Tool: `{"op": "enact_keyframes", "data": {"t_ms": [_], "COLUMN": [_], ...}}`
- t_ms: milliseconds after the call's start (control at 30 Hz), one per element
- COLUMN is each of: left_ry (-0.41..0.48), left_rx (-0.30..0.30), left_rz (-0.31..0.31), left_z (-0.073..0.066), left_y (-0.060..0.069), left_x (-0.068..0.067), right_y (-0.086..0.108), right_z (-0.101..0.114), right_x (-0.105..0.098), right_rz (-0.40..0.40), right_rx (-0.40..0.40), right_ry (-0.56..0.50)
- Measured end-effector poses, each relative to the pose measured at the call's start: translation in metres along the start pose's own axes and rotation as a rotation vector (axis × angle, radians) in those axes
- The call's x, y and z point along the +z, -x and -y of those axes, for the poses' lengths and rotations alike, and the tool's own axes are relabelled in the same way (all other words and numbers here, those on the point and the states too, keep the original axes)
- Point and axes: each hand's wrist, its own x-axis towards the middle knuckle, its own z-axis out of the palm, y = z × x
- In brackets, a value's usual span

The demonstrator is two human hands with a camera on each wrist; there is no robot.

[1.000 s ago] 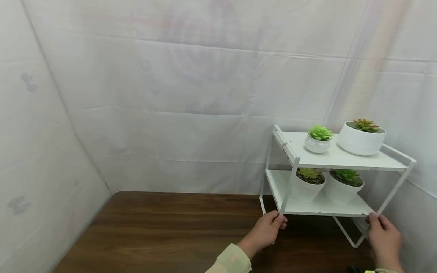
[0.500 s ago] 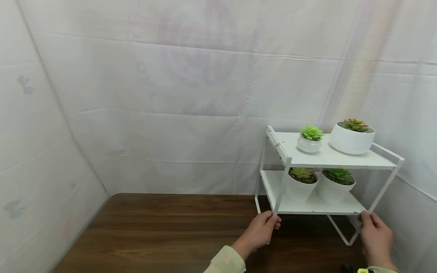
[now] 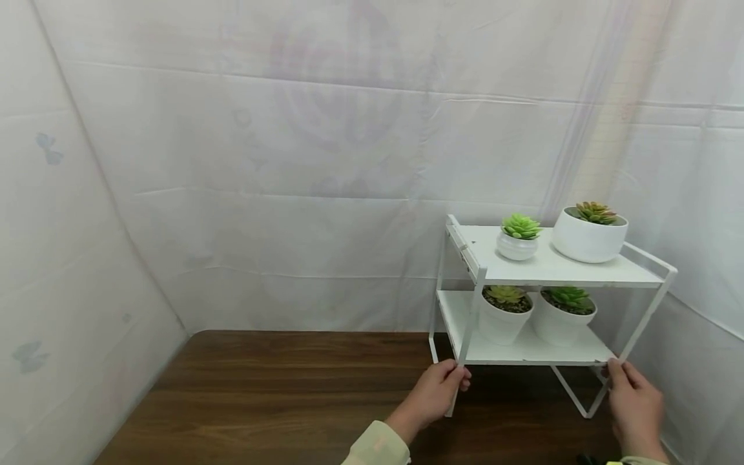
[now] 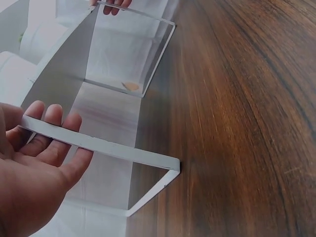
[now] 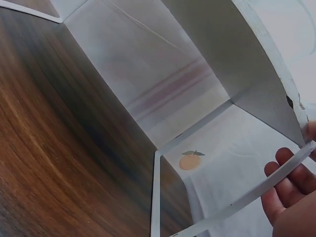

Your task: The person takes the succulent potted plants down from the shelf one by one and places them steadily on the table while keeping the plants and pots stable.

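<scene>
A white two-tier shelf rack (image 3: 581,274) stands on the brown wooden table toward the right. My left hand (image 3: 433,392) grips its left front leg just below the lower shelf, fingers curled round the bar, as the left wrist view shows up close. At the opposite front corner my right hand (image 3: 636,400) holds the right front leg (image 5: 266,185) under the shelf's edge. On the top tier sit a small white pot with a green succulent (image 3: 519,237) and a wide white bowl planter (image 3: 589,236). Two white pots of succulents (image 3: 502,316), (image 3: 564,316) occupy the lower tier.
The wooden table (image 3: 279,387) extends left of the rack. White patterned cloth (image 3: 261,161) hangs behind the table and along both sides; the right-hand cloth (image 3: 703,290) is close beside the rack.
The rack, with its pots still upright, has shifted left along the table. Both hands have moved left with it, keeping their holds on the front legs. The head view has turned slightly.
</scene>
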Motion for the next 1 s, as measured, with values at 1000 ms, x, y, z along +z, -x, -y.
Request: {"op": "enact_keyframes", "data": {"t_ms": [1000], "left_ry": [-0.023], "left_rx": [0.016], "left_rz": [-0.037], "left_z": [0.008], "left_y": [-0.004], "left_x": [0.005], "right_y": [-0.011], "right_z": [-0.008], "right_x": [-0.011], "right_rz": [0.073], "right_rx": [-0.126], "right_ry": [0.122]}}
